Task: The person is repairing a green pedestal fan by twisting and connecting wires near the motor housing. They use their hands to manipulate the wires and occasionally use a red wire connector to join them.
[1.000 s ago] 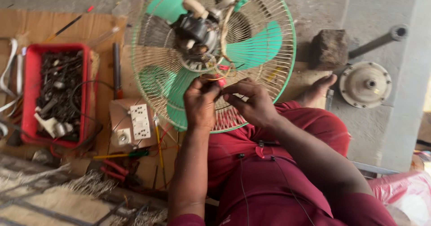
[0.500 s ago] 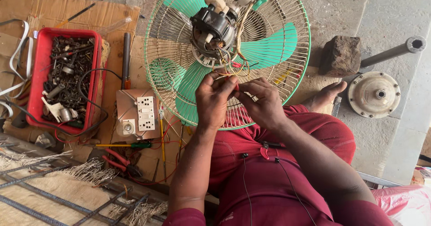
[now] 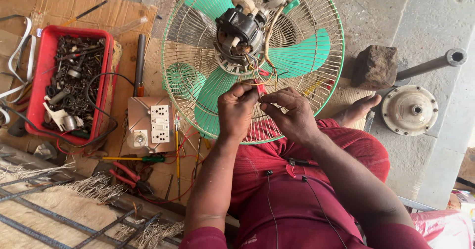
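Just beside red tray [image 3: 40,86], white switch box [image 3: 150,125].

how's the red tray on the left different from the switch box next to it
The red tray is an open plastic bin heaped with dark metal parts; the switch box is a closed brownish box with white switches and a socket on top. The red tray is longer and larger; the switch box is smaller and squarer. A black cable crosses the red tray; red wires trail by the switch box. Both sit on cardboard.

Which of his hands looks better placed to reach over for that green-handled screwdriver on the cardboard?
Probably the left hand: the green-handled screwdriver lies on its side of the fan. The right hand would have to cross over. Both hands pinch the wires.
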